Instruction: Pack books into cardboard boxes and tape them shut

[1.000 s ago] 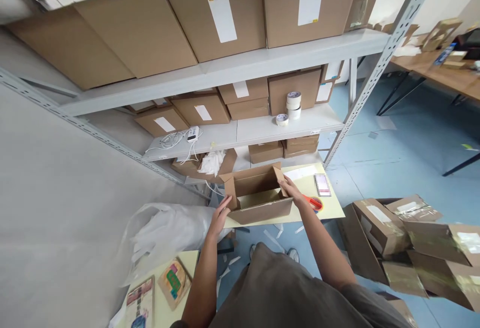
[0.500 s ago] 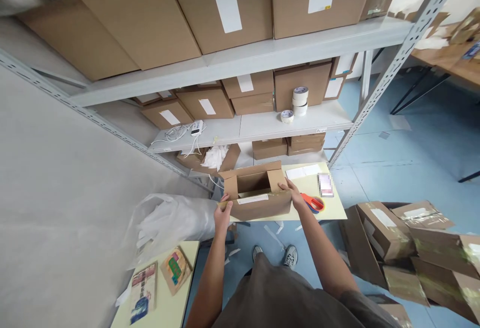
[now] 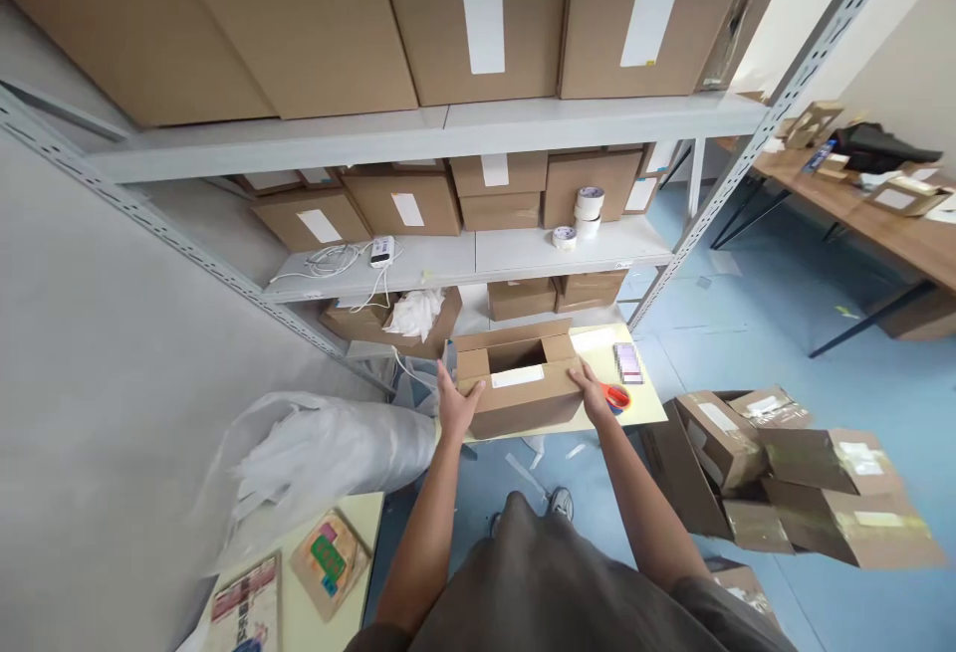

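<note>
A small cardboard box [image 3: 527, 411] with its top flaps partly raised sits at the front of the pale yellow table [image 3: 648, 403]. My left hand [image 3: 457, 405] grips its left end, thumb against the near face and fingers at the side. At the opposite end, my right hand [image 3: 591, 393] holds the right corner. A white label [image 3: 518, 376] shows on the near upper part, and the dark opening [image 3: 517, 355] lies behind it. Orange-handled scissors [image 3: 616, 397] rest just right of my right hand. Beyond them lies a blurred-out pinkish card [image 3: 628, 363].
Metal shelving [image 3: 418, 139] full of cartons rises in front. Tape rolls [image 3: 588, 214] and a white power strip [image 3: 382, 251] sit on its middle shelf. Plastic wrap [image 3: 329, 448] bulges at left above two books [image 3: 330, 562]. Open cartons [image 3: 736, 453] stand on the right floor.
The box's near labelled side now shows more of its label, and less of the opening is visible. My left thumb has spread along the near face. The head view has shifted to the right.
</note>
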`<state>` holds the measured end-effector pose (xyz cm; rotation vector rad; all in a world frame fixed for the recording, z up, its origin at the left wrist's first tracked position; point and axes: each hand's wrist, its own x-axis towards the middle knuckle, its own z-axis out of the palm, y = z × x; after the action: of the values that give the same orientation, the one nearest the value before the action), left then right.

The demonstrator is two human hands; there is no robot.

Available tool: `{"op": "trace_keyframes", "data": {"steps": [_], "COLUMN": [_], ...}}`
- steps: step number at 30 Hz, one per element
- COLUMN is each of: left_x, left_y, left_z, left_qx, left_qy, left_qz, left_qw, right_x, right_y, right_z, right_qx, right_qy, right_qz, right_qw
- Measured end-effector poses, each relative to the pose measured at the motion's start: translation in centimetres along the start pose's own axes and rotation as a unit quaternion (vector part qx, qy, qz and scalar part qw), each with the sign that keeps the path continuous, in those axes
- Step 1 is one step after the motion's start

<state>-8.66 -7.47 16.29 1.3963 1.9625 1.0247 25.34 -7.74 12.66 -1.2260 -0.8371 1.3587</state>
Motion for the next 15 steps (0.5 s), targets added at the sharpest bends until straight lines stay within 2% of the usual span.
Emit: {"op": "trace_keyframes", "data": {"steps": [4, 6, 8, 11, 15], "left_x": [4.0, 5.7, 6.6, 5.9, 3.4], "left_y": [1.6, 2.2, 2.3, 1.2, -1.5], "left_z": [-2.3, -2.8, -2.9, -2.3, -1.0], "left_qx": [0.092, 0.117, 0.119, 0.089, 0.011], "left_qy": [-0.083, -0.115, -0.124, -0.114, -0.132], "left_qz": [0.12, 0.174, 0.211, 0.226, 0.187], "left_qw": [0.985, 0.971, 0.962, 0.963, 0.973], "right_x": [0.1, -0.2, -0.6, -1.1, -1.7], "right_y": [0.0, 0.0, 0.1, 0.2, 0.4], "right_z": [0.2, 0.3, 0.4, 0.7, 1.4], "right_qx": [-0.02, -0.039, -0.06, -0.091, -0.09], "right_qy": [0.008, 0.007, 0.012, 0.037, 0.053], "right_qz": [-0.016, -0.029, -0.035, -0.027, -0.017], "right_qw": [1.0, 0.999, 0.998, 0.995, 0.994]}}
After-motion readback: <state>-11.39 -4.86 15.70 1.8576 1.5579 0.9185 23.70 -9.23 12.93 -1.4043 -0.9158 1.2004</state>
